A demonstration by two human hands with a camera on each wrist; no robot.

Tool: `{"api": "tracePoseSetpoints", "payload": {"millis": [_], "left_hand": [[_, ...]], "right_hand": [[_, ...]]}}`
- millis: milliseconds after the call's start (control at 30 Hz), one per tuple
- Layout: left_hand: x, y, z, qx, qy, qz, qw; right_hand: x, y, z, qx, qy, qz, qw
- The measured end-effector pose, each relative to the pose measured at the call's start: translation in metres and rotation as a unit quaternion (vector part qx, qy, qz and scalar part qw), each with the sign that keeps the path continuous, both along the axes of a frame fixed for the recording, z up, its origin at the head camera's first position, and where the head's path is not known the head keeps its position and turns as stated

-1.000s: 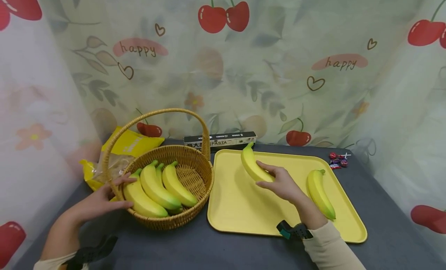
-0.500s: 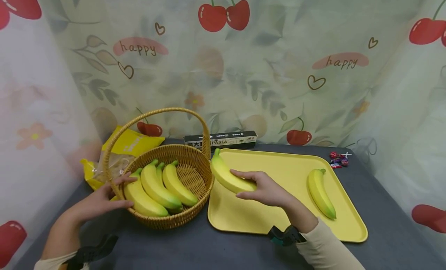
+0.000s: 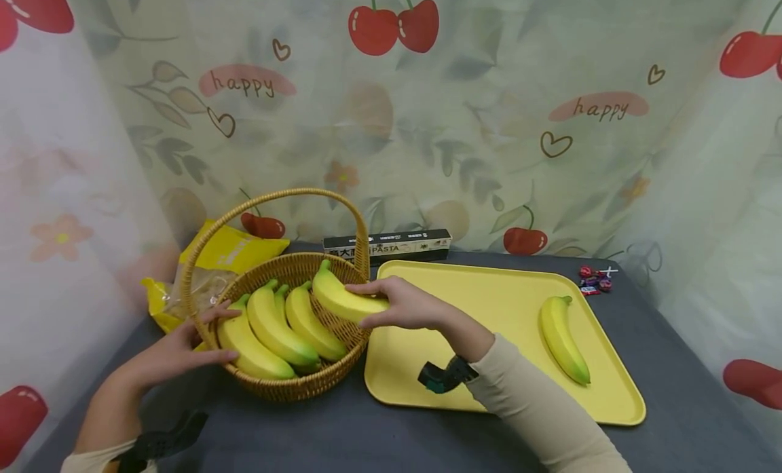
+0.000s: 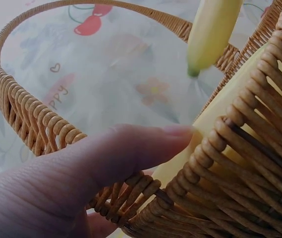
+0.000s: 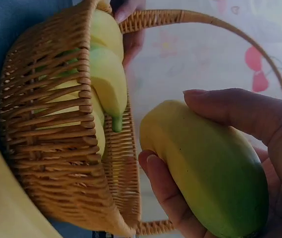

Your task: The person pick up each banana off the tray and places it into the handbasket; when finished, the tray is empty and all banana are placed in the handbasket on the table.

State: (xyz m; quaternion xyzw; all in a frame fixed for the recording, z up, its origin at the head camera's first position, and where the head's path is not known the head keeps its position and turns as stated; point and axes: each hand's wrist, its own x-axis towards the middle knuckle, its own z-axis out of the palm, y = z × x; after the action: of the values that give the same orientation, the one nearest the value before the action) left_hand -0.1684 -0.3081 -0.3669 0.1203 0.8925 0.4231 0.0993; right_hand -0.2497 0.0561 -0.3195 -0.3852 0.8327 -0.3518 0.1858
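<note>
My right hand grips a yellow banana and holds it over the right rim of a wicker basket; the right wrist view shows the fingers curled round that banana. Three bananas lie inside the basket. My left hand rests on the basket's left rim, thumb over the weave, fingers fairly straight. Another banana lies on the right side of a yellow tray.
A black pasta box lies at the back by the curtain. Behind the basket on the left sits a yellow bag. Small wrapped sweets lie beyond the tray's far right corner. The table is dark grey.
My right hand has carried the banana leftward, from above the tray to over the basket's right rim. The left hand has stayed on the basket.
</note>
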Motion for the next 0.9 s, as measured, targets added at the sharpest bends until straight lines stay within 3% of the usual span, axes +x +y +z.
{"api": "tracePoseSetpoints", "payload": {"millis": [167,367,500,667,833,900], "left_hand": [[0.000,0.001,0.000,0.023,0.000,-0.006,0.9997],[0.001,0.000,0.001,0.027,-0.001,-0.006,0.9996],[0.001,0.000,0.001,0.028,-0.001,-0.008,0.9996],[0.002,0.000,0.002,0.029,-0.004,-0.009,0.9995],[0.001,0.000,0.002,0.031,-0.001,-0.014,0.9994],[0.001,0.000,0.002,0.030,0.001,-0.013,0.9995]], "right_hand": [[-0.018,-0.034,0.000,0.017,-0.033,-0.010,0.999],[-0.032,-0.067,-0.008,0.040,-0.036,-0.008,0.999],[-0.036,-0.083,-0.009,0.063,-0.028,0.012,0.998],[-0.037,-0.097,-0.009,0.084,-0.053,0.034,0.994],[-0.036,-0.105,-0.014,0.053,-0.104,0.039,0.992],[-0.035,-0.106,-0.016,0.038,-0.128,0.016,0.991]]}}
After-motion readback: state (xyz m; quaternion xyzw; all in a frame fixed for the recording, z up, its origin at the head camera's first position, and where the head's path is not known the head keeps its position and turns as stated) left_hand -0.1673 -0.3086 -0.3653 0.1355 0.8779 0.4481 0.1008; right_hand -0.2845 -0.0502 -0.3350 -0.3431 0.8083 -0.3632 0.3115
